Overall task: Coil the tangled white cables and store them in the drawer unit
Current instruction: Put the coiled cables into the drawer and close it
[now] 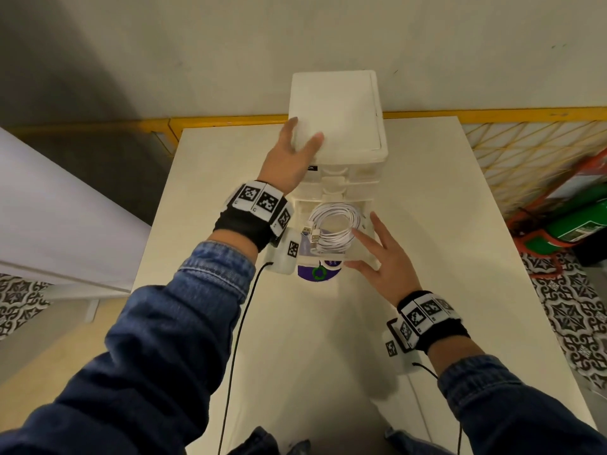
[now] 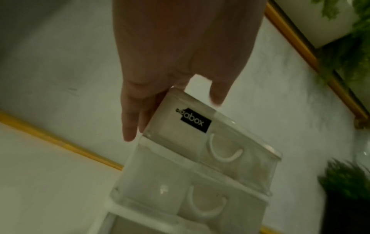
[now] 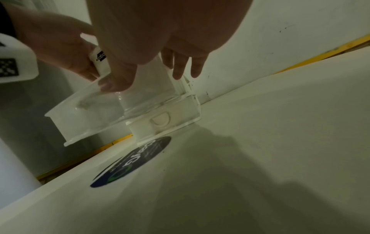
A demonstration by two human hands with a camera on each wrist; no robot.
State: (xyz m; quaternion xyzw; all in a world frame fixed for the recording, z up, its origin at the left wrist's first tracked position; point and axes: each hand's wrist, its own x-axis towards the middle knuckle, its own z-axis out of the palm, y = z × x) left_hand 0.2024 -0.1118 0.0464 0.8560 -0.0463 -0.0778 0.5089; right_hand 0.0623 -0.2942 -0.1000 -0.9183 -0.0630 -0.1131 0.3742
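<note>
The white drawer unit stands at the far end of the table. Its bottom drawer is pulled out toward me, and a coiled white cable lies inside with its USB plugs at the left. My left hand braces the unit's top front-left corner, with the thumb on the lid and straight fingers down the left side. My right hand hovers spread over the drawer's front right corner. Its thumb touches the clear front wall, and it holds nothing.
A round purple and green sticker lies on the white table just under the drawer's front. A yellow rail runs behind the table. Green and orange objects stand on the floor at the right. Black wrist cables hang near me.
</note>
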